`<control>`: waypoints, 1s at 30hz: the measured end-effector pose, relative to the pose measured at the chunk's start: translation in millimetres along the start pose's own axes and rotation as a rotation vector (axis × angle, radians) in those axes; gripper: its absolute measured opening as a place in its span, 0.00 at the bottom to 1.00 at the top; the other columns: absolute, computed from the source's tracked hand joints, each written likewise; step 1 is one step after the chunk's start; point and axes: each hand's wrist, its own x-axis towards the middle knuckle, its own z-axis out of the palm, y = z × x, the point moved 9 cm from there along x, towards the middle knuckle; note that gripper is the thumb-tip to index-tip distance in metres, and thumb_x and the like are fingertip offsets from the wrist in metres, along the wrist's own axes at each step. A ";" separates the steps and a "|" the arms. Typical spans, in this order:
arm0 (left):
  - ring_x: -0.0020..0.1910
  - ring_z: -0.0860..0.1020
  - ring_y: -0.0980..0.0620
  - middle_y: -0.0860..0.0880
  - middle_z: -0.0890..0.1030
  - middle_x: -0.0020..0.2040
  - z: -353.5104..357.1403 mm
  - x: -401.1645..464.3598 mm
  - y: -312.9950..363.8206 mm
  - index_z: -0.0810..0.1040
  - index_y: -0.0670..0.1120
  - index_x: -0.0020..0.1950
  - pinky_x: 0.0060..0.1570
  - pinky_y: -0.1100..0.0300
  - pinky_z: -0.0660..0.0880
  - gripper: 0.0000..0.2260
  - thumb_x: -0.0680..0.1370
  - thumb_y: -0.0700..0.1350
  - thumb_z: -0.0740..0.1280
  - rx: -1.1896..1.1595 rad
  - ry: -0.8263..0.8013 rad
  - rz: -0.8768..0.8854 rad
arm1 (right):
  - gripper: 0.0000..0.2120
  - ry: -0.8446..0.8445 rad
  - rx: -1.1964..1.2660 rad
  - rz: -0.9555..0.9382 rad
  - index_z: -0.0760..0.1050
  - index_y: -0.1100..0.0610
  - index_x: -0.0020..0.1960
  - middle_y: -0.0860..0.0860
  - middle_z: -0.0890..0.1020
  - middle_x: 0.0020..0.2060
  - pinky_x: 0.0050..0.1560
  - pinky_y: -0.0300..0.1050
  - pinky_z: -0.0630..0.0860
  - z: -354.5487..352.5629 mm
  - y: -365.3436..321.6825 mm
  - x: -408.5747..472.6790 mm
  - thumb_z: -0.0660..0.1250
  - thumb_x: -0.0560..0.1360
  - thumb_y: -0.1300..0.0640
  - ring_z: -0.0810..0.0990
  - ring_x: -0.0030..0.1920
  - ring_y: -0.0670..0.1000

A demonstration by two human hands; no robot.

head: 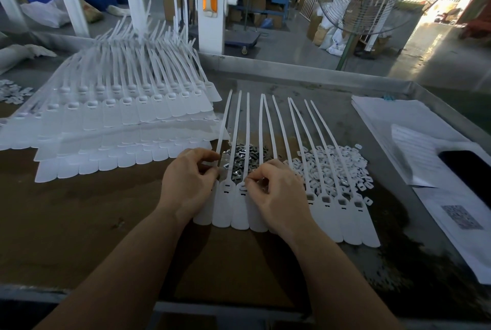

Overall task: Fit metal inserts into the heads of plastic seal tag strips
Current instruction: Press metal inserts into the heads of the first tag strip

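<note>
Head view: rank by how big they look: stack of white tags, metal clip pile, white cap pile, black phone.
1. stack of white tags
2. white cap pile
3. black phone, partly cut off, so unsure
4. metal clip pile, partly covered

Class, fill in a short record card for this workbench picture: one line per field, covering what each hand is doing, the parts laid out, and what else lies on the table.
Left hand: left hand has fingers curled at the left end of the strip row; what it pinches cannot be seen
Right hand: right hand pinches at a strip head
Metal inserts: metal inserts piled behind the row, under the tails
White caps: white caps heaped right of the inserts
Stock: stacked strips at left
Other: papers and a dark phone at right
</note>
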 end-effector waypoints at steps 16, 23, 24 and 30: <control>0.49 0.76 0.56 0.50 0.79 0.54 -1.7 -1.5 2.7 0.79 0.48 0.56 0.50 0.63 0.72 0.11 0.75 0.41 0.68 -0.003 -0.001 -0.003 | 0.05 -0.011 0.075 0.044 0.76 0.53 0.36 0.40 0.71 0.35 0.52 0.50 0.74 -3.8 -1.2 -0.7 0.70 0.70 0.58 0.73 0.41 0.45; 0.47 0.76 0.57 0.50 0.79 0.54 -0.3 -0.8 -0.1 0.79 0.49 0.56 0.47 0.66 0.70 0.10 0.75 0.41 0.68 -0.005 -0.002 -0.012 | 0.03 0.056 0.150 0.010 0.75 0.59 0.41 0.48 0.75 0.35 0.44 0.48 0.75 -11.3 -3.1 -3.0 0.67 0.73 0.61 0.74 0.36 0.48; 0.47 0.75 0.57 0.50 0.79 0.54 0.4 -0.7 -0.3 0.79 0.49 0.56 0.47 0.66 0.70 0.10 0.75 0.41 0.68 -0.005 -0.005 -0.013 | 0.03 0.071 0.134 -0.014 0.74 0.60 0.42 0.49 0.75 0.34 0.43 0.46 0.75 -13.1 -5.1 -3.9 0.66 0.73 0.62 0.74 0.35 0.49; 0.49 0.76 0.56 0.50 0.79 0.54 -0.7 -1.1 0.4 0.79 0.50 0.56 0.48 0.65 0.71 0.10 0.75 0.42 0.69 -0.007 -0.005 -0.015 | 0.04 0.137 0.115 -0.079 0.73 0.61 0.41 0.49 0.76 0.32 0.35 0.32 0.73 -21.1 -10.7 -5.7 0.66 0.74 0.64 0.74 0.31 0.43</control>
